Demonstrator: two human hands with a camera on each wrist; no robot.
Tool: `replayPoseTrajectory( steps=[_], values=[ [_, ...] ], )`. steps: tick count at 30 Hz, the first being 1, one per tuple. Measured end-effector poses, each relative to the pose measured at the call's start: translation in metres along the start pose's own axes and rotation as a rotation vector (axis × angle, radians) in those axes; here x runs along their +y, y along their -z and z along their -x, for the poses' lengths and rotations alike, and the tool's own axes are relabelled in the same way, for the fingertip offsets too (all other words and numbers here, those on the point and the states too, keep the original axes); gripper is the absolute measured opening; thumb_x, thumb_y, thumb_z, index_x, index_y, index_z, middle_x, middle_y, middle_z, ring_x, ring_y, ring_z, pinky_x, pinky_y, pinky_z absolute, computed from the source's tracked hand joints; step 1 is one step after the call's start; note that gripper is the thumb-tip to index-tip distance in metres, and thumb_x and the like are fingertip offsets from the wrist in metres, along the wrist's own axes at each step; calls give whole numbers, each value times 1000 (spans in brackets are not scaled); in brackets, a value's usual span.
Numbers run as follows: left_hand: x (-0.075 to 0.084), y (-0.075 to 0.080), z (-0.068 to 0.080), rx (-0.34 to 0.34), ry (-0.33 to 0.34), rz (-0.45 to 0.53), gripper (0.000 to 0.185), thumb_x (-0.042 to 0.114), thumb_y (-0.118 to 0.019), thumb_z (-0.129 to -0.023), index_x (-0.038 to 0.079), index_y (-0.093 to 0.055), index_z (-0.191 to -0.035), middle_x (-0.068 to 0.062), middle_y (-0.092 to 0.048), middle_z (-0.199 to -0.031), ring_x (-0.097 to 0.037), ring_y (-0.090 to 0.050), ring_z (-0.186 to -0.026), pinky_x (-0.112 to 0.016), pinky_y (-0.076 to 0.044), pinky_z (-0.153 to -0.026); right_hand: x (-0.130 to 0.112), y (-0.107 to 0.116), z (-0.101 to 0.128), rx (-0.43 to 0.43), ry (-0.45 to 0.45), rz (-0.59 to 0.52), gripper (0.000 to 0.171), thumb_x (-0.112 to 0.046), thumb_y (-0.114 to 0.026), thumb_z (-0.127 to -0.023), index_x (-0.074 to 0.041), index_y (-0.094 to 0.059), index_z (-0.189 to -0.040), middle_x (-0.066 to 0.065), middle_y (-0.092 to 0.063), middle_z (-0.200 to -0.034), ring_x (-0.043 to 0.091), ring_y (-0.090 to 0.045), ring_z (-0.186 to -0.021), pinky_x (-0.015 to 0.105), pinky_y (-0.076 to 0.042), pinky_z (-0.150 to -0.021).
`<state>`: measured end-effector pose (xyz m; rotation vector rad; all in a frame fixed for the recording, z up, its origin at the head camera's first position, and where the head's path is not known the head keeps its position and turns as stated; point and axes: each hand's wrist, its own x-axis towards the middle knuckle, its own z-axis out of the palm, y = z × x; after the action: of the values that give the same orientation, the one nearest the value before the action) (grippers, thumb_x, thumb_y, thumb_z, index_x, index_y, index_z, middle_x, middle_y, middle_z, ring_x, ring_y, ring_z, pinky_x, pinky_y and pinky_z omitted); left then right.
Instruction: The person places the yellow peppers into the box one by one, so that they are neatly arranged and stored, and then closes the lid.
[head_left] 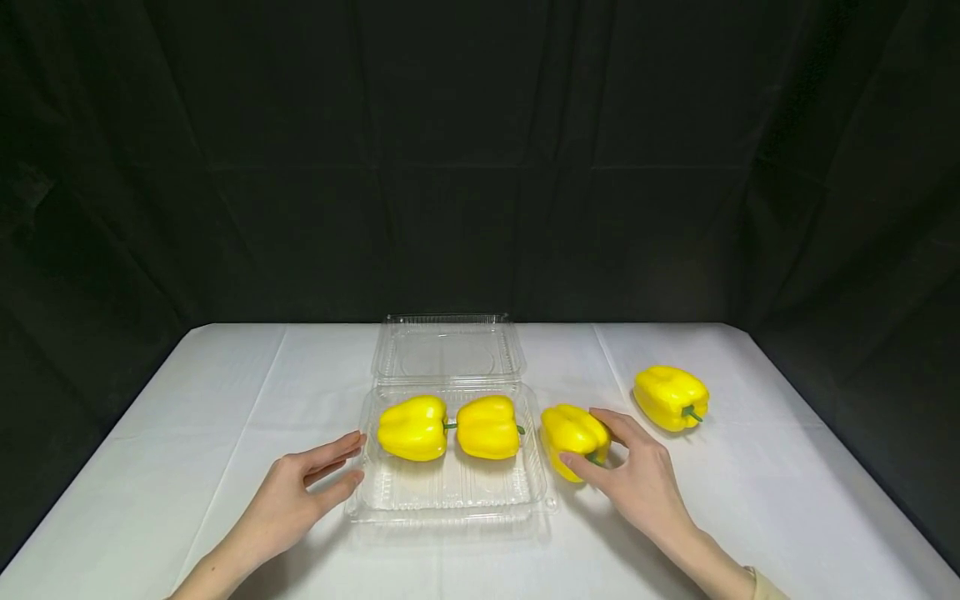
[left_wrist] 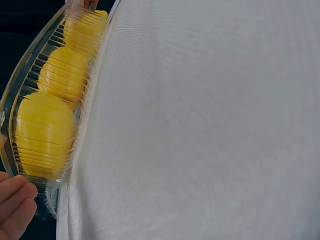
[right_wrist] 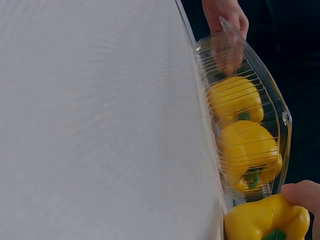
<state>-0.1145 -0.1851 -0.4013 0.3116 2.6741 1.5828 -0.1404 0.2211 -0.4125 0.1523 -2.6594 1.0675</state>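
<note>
A clear plastic clamshell container (head_left: 420,492) lies with its lid thrown back. Inside, towards the back, a left yellow bell pepper (head_left: 412,428) and a second one (head_left: 487,428) lie in a row, green stems pointing right. My left hand (head_left: 292,492) is at the container's left side, fingertips and thumb right at the rim, fingers only loosely bent. Just outside the right wall, my right hand (head_left: 637,467) grips another yellow bell pepper (head_left: 570,433) between thumb and fingers. That pepper's stem (right_wrist: 274,235) shows beside the thumb in the right wrist view.
One more yellow bell pepper (head_left: 670,397) lies farther back on the right, its stem towards the front right. The ribbed lid (head_left: 450,348) rests on the white-covered table (head_left: 225,417) behind the base. A black curtain (head_left: 450,167) hangs beyond the table's back edge.
</note>
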Motion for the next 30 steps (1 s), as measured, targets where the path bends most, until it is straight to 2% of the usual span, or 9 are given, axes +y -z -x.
replayPoseTrajectory(
  steps=[16,23,30],
  values=[
    [-1,-2,-1,11,1,-27,50,20,-74,-92,9,-60,-139,-4,-65,-134,-26,-64,-121,-32,-56,-97,-3,4,-1,1,-29,-3,74,-42,-87,-76,-6,-59,-134,12,-66,-129,32,-61,-118,57,-47,-102],
    [0,0,-1,4,-29,-15,50,22,-72,-93,7,-59,-139,-9,-64,-136,-29,-63,-122,-35,-56,-96,-4,6,-1,-5,-41,-9,73,-41,-87,-77,-6,-58,-135,12,-66,-129,32,-61,-118,57,-46,-103],
    [0,-1,-1,5,4,-21,51,21,-73,-92,8,-59,-139,-6,-65,-135,-27,-63,-122,-33,-57,-96,-4,7,-2,-1,-33,-17,73,-39,-87,-77,-7,-58,-136,13,-66,-129,33,-60,-120,58,-45,-102]
  ],
)
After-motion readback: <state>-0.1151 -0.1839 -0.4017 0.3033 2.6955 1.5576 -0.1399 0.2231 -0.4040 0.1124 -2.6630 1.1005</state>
